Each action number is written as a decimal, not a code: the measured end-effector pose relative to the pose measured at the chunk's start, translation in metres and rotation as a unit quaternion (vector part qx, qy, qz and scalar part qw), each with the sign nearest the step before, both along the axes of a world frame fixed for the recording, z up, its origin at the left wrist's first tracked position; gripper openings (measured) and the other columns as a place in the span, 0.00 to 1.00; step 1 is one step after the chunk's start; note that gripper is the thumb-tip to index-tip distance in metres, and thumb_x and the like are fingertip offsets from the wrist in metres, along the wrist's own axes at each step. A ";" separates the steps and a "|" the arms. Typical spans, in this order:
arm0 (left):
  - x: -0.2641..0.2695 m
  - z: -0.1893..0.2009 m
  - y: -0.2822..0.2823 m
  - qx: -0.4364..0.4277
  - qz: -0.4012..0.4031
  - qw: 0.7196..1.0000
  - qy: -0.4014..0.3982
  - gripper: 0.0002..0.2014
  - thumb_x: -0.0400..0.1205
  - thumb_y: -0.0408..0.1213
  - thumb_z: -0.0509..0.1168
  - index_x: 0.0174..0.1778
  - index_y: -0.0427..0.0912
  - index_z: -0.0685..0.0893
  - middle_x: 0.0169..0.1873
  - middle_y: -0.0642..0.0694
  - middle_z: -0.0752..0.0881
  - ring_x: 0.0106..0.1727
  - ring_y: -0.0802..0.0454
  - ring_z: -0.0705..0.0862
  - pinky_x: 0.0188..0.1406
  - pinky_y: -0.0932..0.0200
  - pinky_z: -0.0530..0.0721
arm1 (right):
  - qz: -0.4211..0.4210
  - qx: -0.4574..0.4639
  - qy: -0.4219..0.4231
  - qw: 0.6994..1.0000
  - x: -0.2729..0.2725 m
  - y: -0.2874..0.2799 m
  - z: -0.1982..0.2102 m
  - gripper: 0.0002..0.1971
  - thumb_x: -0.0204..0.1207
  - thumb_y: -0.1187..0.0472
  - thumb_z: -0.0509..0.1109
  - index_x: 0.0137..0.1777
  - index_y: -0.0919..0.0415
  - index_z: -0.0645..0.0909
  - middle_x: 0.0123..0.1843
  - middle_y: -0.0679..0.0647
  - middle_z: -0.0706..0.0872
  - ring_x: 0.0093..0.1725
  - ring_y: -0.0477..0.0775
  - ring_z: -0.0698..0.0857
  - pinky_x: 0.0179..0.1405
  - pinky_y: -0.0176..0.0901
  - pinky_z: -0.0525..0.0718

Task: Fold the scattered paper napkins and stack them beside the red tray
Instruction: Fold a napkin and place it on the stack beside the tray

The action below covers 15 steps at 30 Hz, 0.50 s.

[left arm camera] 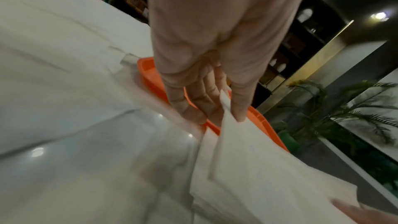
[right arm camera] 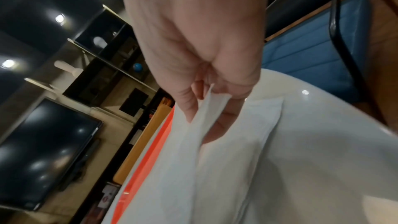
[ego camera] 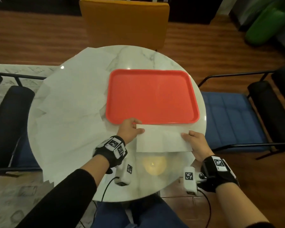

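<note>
White paper is held between both hands just in front of the red tray; the folded napkin is stretched as a long strip above the near part of the marble table, its far edge close beside the tray's near rim. The left end is pinched by the left hand, thumb on top and fingers beneath, as is confirmed in the left wrist view, where a doubled edge is seen clamped between thumb and fingers; the right end is pinched in the same manner by the right hand, and two layers of paper are seen parted slightly at that grip in the right wrist view. The tray is seen to be bare; it is not meant to receive the napkins, only to mark the place beside which they are to be stacked.

As to progress, one napkin is judged to be part folded, perhaps once along its length; whether a second sheet lies under it cannot be told with certainty, though a further layer seems to rest on the table in the right wrist view. A broad spread of unfolded napkins is left over the left half of the table, overlapping and partly hanging past the edge; most of the task is therefore judged to remain.
</note>
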<state>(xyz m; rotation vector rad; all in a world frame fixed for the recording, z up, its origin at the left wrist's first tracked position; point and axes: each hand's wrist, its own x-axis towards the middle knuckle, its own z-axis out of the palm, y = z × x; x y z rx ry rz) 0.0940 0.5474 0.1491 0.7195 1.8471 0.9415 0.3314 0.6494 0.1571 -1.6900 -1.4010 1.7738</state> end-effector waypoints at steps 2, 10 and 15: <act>0.009 -0.013 0.010 -0.017 0.034 0.999 0.009 0.14 0.71 0.28 0.76 0.47 0.41 0.80 0.30 0.49 0.77 0.36 0.49 0.78 0.40 0.54 0.79 | -0.015 0.019 -0.029 0.999 0.004 0.011 -0.017 0.11 0.72 0.60 0.72 0.38 0.70 0.81 0.40 0.61 0.83 0.44 0.60 0.81 0.50 0.57 0.81; 0.022 -0.028 0.008 -0.042 0.105 0.991 0.068 0.07 0.75 0.35 0.73 0.43 0.43 0.80 0.42 0.46 0.85 0.46 0.47 0.85 0.52 0.53 0.83 | 0.034 0.105 -0.198 0.974 -0.002 0.020 -0.034 0.14 0.79 0.60 0.66 0.49 0.76 0.80 0.40 0.64 0.81 0.44 0.62 0.78 0.45 0.48 0.75; -0.009 -0.014 -0.041 -0.037 0.077 0.993 0.086 0.04 0.77 0.34 0.71 0.46 0.41 0.85 0.44 0.43 0.88 0.42 0.45 0.89 0.39 0.64 0.79 | 0.059 0.144 -0.208 0.966 0.001 0.020 -0.023 0.15 0.80 0.59 0.66 0.57 0.72 0.79 0.53 0.68 0.85 0.48 0.64 0.80 0.47 0.48 0.75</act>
